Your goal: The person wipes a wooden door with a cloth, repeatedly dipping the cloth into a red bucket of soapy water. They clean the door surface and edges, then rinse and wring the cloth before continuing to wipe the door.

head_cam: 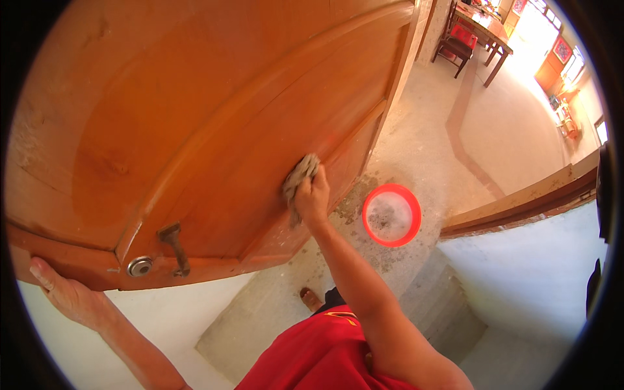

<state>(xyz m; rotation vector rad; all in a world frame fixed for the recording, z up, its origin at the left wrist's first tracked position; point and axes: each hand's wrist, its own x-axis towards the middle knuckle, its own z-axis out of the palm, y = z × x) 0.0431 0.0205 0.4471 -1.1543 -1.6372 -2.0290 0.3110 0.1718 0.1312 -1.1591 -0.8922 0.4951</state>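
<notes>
A damp grey-brown cloth [301, 176] is bunched in my right hand [312, 200], which presses it against the lower panel of an orange-brown wooden door [234, 161]. At the door's near edge, by the lower left, my left hand [73, 298] holds on with the thumb laid over the front face; its other fingers are hidden behind. Between the two hands the door carries a round metal lock cylinder [140, 266] and a worn metal pull handle [174, 248]. Darker, wet-looking patches show on the upper panel.
On the stained concrete floor, right of the door, stands a red plastic basin [366, 214] of cloudy, sudsy water. A wooden door frame [521, 200] and pale wall [526, 263] lie further right. Beyond are a dark chair [456, 48] and a wooden table [487, 29].
</notes>
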